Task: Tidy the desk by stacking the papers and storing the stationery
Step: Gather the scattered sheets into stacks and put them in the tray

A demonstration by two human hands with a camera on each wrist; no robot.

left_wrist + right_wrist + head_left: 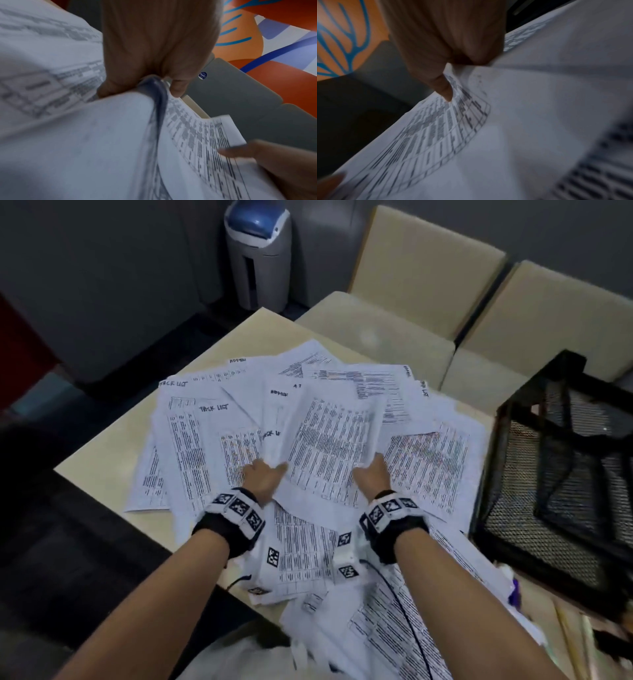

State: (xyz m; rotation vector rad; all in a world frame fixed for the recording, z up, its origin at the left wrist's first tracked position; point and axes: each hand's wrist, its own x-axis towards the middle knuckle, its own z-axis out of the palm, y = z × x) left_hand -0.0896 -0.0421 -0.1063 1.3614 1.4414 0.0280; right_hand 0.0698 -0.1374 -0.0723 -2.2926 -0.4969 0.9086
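Printed sheet (334, 446) ran with its long axis from near to far, its far end lifted above the scattered papers (191, 440) on the desk (102, 453). We held it between us: our left hand (262, 479) pinched its near-left edge, our right hand (371, 475) its near-right edge, thumbs on top and fingers curled beneath. A black mesh basket (561, 474) stood to the right.

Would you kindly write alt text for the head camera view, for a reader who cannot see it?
Both hands, left hand and right hand, grip the side edges of a printed sheet above scattered papers covering a beige desk. A black mesh organiser stands at the right; a grey bin stands behind.
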